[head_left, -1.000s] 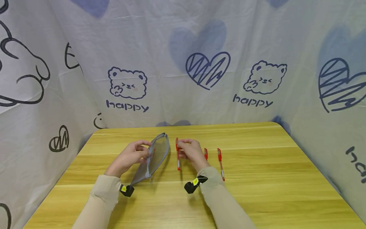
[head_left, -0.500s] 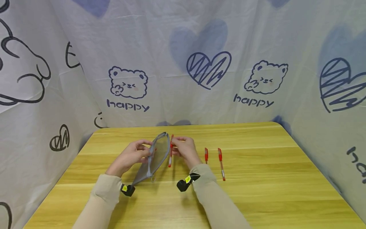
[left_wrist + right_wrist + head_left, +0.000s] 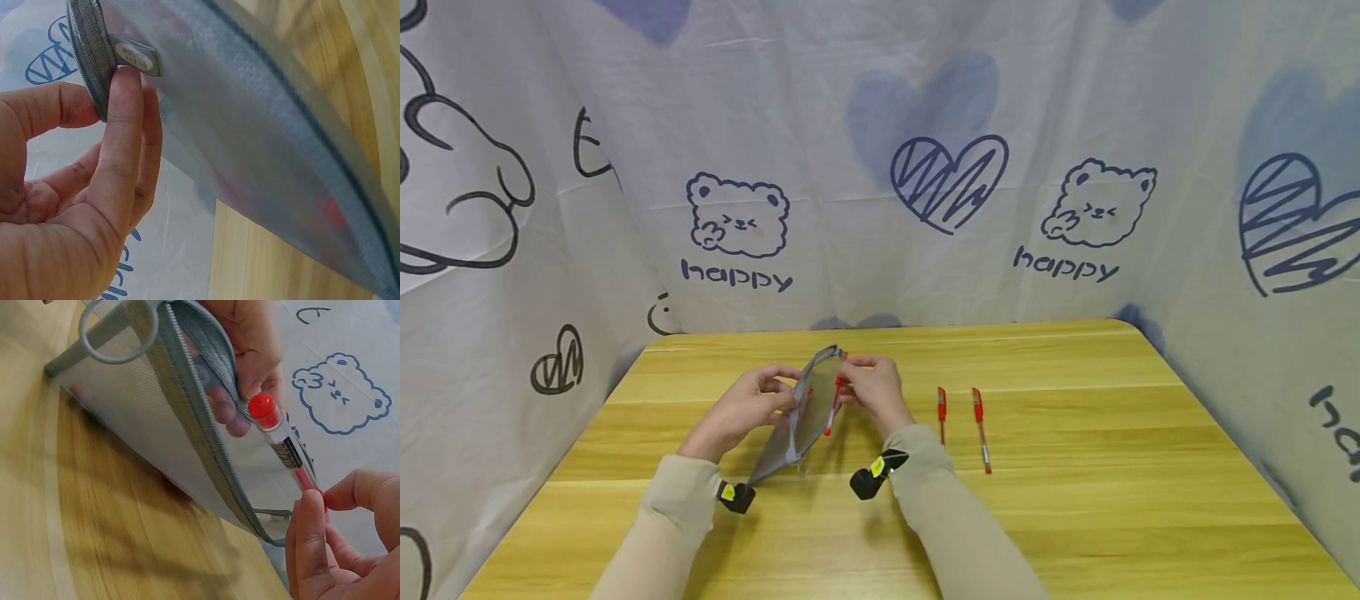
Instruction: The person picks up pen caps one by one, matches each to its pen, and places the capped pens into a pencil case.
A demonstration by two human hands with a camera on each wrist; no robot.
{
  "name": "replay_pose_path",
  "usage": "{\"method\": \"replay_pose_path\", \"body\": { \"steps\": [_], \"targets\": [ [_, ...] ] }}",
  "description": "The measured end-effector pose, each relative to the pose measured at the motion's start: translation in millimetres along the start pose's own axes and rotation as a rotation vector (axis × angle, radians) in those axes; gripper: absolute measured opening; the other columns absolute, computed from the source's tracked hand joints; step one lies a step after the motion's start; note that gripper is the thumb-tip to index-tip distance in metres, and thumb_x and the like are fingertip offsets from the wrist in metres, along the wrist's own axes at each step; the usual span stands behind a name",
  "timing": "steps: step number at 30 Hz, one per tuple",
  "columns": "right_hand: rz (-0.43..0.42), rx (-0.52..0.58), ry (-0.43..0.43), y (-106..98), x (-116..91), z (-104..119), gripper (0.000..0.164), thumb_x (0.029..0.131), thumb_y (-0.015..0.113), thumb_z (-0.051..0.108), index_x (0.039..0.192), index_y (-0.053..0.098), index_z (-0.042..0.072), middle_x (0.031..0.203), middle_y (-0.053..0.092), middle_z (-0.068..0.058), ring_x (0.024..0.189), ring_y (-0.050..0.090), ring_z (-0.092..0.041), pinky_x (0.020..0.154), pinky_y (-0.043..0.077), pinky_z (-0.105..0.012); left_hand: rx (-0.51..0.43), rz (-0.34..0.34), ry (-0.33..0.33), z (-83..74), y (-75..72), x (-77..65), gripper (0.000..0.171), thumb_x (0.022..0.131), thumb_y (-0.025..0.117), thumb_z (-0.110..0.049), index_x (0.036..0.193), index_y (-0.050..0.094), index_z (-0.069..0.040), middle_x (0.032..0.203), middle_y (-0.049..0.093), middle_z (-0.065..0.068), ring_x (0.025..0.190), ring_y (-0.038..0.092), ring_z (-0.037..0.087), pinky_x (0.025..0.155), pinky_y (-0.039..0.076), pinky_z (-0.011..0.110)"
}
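A grey mesh zipper pouch (image 3: 808,423) stands tilted on the table with its zipper undone. My left hand (image 3: 748,410) pinches one edge of its opening, by a small label tab (image 3: 136,56) in the left wrist view. My right hand (image 3: 874,387) pinches a red gel pen (image 3: 284,449) between thumb and fingers. In the right wrist view the pen's red end points at the pouch mouth, close to the zipper (image 3: 206,422). Blurred red shapes (image 3: 332,211) show through the mesh in the left wrist view.
Two more red pens lie to the right of my right hand: a nearer one (image 3: 942,407) and a farther one (image 3: 978,406). The wooden table (image 3: 1112,483) ends at a printed cloth backdrop (image 3: 850,250). A ring (image 3: 119,334) hangs at the pouch's zipper end.
My right hand has moved left with the pen, bringing it from beside the pouch to its opening. The pen now tilts more. My left hand and the pouch have barely moved.
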State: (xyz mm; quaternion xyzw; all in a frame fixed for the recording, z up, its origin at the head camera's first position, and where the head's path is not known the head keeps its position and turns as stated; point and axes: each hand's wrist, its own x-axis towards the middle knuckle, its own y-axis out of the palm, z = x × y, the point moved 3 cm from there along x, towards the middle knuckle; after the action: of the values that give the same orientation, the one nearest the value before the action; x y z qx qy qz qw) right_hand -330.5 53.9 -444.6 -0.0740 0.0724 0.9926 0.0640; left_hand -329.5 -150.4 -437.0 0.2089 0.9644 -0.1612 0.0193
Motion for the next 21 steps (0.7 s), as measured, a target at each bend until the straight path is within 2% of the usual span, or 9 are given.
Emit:
{"method": "replay_pose_path", "body": {
  "steps": [5,13,18,21],
  "targets": [
    [-0.019,-0.027,0.006,5.1,1.4,-2.1,0.029,0.092,0.067,0.001,0.121,0.068,-0.007,0.072,0.068,-0.003,0.054,0.066,-0.008,0.054,0.059,-0.02,0.006,-0.005,0.007,-0.2,-0.5,0.0,0.044,0.104,0.059,-0.005,0.147,0.054,0.001,0.123,0.066,0.02,0.1,0.072,0.021,0.091,0.064,0.043],
    [-0.005,-0.048,0.006,10.9,-2.8,-1.3,0.038,0.094,0.07,0.002,0.129,0.065,-0.011,0.082,0.071,-0.011,0.058,0.068,-0.009,0.061,0.063,-0.023,0.018,-0.009,0.01,-2.1,-1.4,0.2,0.043,0.105,0.059,-0.006,0.147,0.055,0.001,0.122,0.067,0.02,0.102,0.072,0.021,0.092,0.064,0.042],
    [-0.009,-0.059,0.008,12.3,-4.6,-1.3,0.035,0.092,0.07,0.001,0.125,0.065,-0.009,0.092,0.075,-0.018,0.063,0.07,-0.013,0.06,0.063,-0.022,0.024,-0.009,0.015,-1.5,-2.2,0.4,0.043,0.105,0.058,-0.006,0.148,0.054,0.002,0.12,0.067,0.019,0.101,0.071,0.021,0.094,0.064,0.045],
    [-0.002,-0.064,0.014,12.0,-5.5,-1.6,0.032,0.093,0.071,0.002,0.123,0.066,-0.006,0.091,0.074,-0.016,0.064,0.07,-0.012,0.059,0.062,-0.021,0.023,-0.011,0.018,-0.5,-2.9,0.6,0.043,0.106,0.058,-0.007,0.148,0.054,0.002,0.118,0.068,0.018,0.101,0.071,0.02,0.095,0.064,0.047]
  ]
}}
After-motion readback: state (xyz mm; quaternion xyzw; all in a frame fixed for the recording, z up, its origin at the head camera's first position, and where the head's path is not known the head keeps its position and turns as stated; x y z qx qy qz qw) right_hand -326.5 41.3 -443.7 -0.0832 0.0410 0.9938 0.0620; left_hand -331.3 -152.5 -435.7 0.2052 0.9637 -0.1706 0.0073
